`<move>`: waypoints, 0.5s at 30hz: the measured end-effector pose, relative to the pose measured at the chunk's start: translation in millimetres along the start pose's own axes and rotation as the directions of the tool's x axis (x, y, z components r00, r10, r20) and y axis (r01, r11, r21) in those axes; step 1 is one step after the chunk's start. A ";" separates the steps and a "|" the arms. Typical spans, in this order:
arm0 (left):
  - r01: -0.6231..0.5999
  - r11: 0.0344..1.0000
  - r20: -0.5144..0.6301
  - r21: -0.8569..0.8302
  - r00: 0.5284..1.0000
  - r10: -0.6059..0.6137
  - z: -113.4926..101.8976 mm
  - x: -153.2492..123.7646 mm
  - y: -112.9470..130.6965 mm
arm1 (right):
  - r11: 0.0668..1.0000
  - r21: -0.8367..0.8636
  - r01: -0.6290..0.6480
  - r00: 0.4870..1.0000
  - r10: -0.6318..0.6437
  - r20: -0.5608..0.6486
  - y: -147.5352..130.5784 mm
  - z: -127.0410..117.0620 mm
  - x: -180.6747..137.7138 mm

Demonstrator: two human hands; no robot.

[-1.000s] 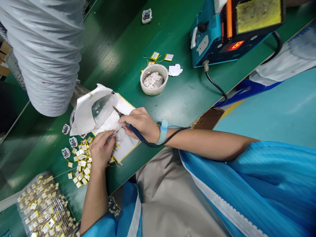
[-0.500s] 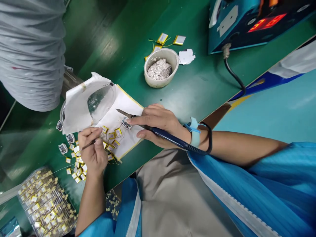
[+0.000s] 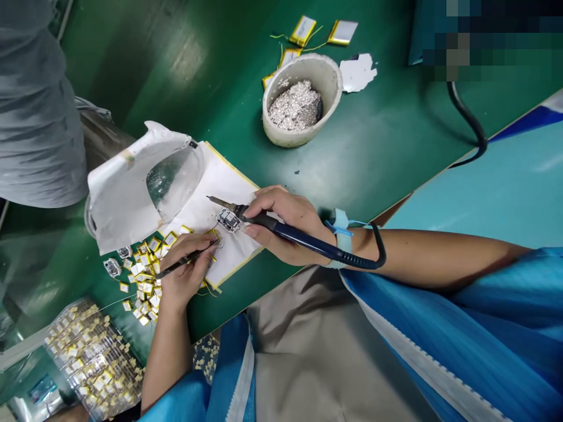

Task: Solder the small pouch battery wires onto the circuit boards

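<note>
- my right hand (image 3: 288, 225) pinches a soldering iron (image 3: 285, 230), its tip near the small circuit board (image 3: 229, 220) on the white paper sheet (image 3: 229, 187)
- my left hand (image 3: 187, 272) pinches tweezers (image 3: 185, 262), points just below the board

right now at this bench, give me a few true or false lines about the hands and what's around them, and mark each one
The right hand holds a soldering iron. True.
The left hand holds pliers. False: it holds slim dark tweezers.
A small circuit board lies on a white paper sheet. True.
The pale bowl is full of batteries. False: it holds silvery flakes, and flat yellow batteries lie beyond it.
The left wrist wears the blue wrist strap. False: the strap is on the right wrist.
</note>
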State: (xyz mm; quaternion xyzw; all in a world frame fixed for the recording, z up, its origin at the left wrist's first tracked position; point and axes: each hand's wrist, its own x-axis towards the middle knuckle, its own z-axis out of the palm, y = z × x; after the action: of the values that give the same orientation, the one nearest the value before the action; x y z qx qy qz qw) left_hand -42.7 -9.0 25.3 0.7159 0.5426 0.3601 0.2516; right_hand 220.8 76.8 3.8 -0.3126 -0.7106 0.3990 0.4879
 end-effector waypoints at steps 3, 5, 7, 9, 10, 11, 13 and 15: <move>-0.021 1.000 0.020 0.001 1.000 0.021 0.2 3.9 -2.5 | 1.000 0.002 0.011 1.000 -0.011 -0.009 0.2 0.0 0.7; -0.027 1.000 0.027 0.005 0.999 0.027 0.3 4.4 -3.9 | 1.000 0.009 0.022 1.000 -0.021 -0.018 0.3 0.2 0.8; -0.023 1.000 0.032 0.001 0.999 0.023 0.6 4.1 -4.8 | 1.000 0.012 0.020 0.999 -0.020 -0.026 0.2 0.3 0.8; -0.019 1.000 0.021 -0.007 1.000 0.019 1.1 3.6 -5.6 | 1.000 0.017 0.017 0.999 -0.016 -0.037 0.0 -0.2 0.7; -0.013 1.000 0.006 -0.017 1.000 0.013 1.5 3.2 -6.1 | 1.000 0.020 0.014 0.999 -0.013 -0.041 -0.1 -0.7 0.7; -0.003 1.000 -0.014 -0.031 1.000 0.003 1.9 2.7 -6.5 | 1.000 0.023 0.012 0.999 -0.011 -0.044 -0.2 -1.4 0.8; 0.037 0.998 -0.071 -0.059 0.997 -0.041 3.3 2.0 -6.6 | 1.000 0.026 0.001 0.999 0.000 -0.047 -0.5 -2.9 1.0; 0.113 0.991 -0.145 -0.065 0.982 -0.121 6.1 2.8 -4.7 | 0.999 0.028 -0.018 0.998 0.019 -0.056 -0.8 -4.5 1.2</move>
State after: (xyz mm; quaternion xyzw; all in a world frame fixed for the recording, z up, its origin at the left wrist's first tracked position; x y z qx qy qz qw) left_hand -40.3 -4.8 18.7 0.6466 0.5906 0.4122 0.2515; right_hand 224.6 78.5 5.9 -0.3234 -0.6882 0.4043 0.5082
